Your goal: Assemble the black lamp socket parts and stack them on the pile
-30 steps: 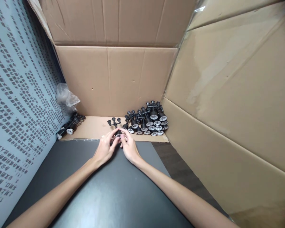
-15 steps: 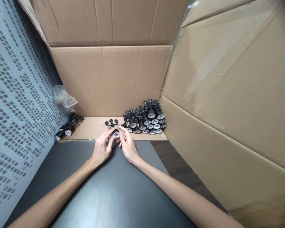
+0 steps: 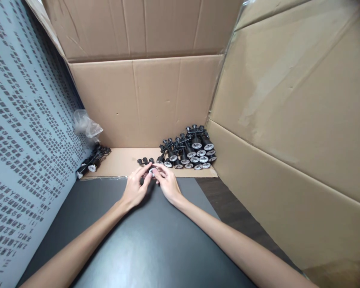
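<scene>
Between my hands is a small black model street lamp [image 3: 151, 171] with a cluster of lantern heads and a round base with a pale underside facing me. My left hand [image 3: 136, 187] pinches the base from the left with thumb and fingers. From the other side my right hand [image 3: 169, 185] closes on the same base, its thumb pressed on the pale underside. Fingers cover much of the base. Just right of my hands lies a stacked pile of similar lamps [image 3: 184, 152], most with their pale round undersides toward me.
Several more black lamps [image 3: 93, 160] lie at the left, below a clear plastic bag [image 3: 87, 125]. A cardboard strip [image 3: 120, 164] runs along the back of the dark grey table [image 3: 132, 244]. Cardboard walls [image 3: 156, 100] rise behind and at right; a printed blue-grey panel [image 3: 21, 132] stands left.
My right thumb has moved onto the lamp's underside, covering more of it. The lantern heads have dipped lower, closer to my fingers. The whole view has shifted slightly.
</scene>
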`<control>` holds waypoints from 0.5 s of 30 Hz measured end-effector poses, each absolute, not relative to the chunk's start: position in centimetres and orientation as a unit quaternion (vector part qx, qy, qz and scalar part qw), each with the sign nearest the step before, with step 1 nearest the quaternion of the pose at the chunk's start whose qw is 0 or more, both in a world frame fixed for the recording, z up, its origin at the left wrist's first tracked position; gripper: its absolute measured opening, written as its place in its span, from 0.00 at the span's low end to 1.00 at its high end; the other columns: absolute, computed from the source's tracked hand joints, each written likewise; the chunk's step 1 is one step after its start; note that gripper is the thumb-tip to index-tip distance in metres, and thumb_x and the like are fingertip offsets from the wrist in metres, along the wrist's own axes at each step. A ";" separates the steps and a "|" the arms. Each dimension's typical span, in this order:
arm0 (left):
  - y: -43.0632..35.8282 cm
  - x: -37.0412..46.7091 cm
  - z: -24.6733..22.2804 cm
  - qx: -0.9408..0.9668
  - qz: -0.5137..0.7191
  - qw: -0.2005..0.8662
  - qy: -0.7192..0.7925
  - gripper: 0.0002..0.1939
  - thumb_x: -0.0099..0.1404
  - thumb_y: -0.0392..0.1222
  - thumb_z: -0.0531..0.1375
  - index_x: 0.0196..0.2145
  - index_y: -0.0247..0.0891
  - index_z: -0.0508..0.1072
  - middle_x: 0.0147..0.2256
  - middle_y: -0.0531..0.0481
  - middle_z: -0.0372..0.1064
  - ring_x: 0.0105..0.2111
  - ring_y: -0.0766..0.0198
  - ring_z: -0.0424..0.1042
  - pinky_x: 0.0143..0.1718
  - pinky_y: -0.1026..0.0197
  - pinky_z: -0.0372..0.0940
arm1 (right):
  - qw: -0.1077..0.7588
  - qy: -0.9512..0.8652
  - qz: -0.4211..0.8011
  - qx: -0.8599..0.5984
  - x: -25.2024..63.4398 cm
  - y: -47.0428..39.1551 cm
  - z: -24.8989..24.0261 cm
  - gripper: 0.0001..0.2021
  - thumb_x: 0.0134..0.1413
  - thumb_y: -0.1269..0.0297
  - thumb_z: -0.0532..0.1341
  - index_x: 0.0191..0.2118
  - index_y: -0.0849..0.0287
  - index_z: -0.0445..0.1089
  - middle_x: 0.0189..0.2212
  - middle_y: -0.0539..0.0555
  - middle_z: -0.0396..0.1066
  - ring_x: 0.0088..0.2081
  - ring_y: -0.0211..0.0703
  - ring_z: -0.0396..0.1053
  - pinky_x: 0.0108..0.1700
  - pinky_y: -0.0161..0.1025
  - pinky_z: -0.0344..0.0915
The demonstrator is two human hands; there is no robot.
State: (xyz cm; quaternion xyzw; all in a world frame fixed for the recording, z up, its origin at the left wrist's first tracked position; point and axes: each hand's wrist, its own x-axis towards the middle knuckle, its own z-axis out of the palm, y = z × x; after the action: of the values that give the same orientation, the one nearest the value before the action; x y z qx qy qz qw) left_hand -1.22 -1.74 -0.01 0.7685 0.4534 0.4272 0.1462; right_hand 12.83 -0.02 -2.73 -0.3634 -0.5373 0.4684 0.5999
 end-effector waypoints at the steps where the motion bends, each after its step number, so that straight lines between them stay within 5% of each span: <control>1: -1.8 -1.2 0.0 0.767 0.429 0.150 0.454 0.21 0.71 0.48 0.53 0.57 0.39 0.70 0.47 0.44 0.74 0.45 0.58 0.73 0.49 0.55 0.66 | 0.601 -0.539 0.467 -0.362 12.8 0.0 -2.8 0.20 0.53 0.49 0.63 0.46 0.58 0.72 0.37 0.56 0.74 0.33 0.42 0.71 0.30 0.35 0.66; 15: -1.4 -1.8 -0.3 0.733 0.451 0.190 0.473 0.20 0.67 0.49 0.56 0.53 0.39 0.75 0.39 0.47 0.77 0.37 0.60 0.73 0.43 0.57 0.66 | 0.582 -0.545 0.491 -0.353 13.0 0.2 -2.7 0.22 0.51 0.50 0.64 0.48 0.59 0.72 0.38 0.56 0.74 0.32 0.40 0.70 0.30 0.36 0.65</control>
State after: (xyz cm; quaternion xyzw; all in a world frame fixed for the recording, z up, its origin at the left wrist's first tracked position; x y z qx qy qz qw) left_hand -1.81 -1.38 -0.26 0.7329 0.4729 0.4506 0.1902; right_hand 12.99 0.18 -2.67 -0.3527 -0.5446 0.4906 0.5816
